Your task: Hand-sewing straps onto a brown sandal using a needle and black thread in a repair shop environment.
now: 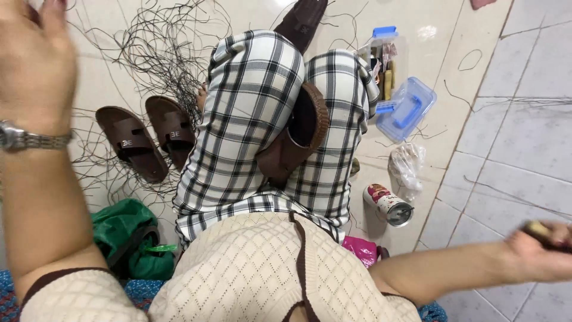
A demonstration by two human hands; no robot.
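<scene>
The left hand (33, 59) is raised high at the upper left, blurred, with a metal watch (24, 138) seen at the wrist; whether its grip is closed on anything cannot be told. The right hand (545, 253) is stretched far out to the right over the tiled floor (524, 149), and its grip is closed around a small dark tool (539, 231) with a pale end. A brown sandal (298, 134) is rested in the lap, on the checked trousers (250, 137). Two more sandals (149, 140) are laid on the floor to the left, among loose dark cords (161, 48). A clear box with a blue lid (408, 110), a can (387, 204) and a green bag (128, 235) are seen nearby.
</scene>
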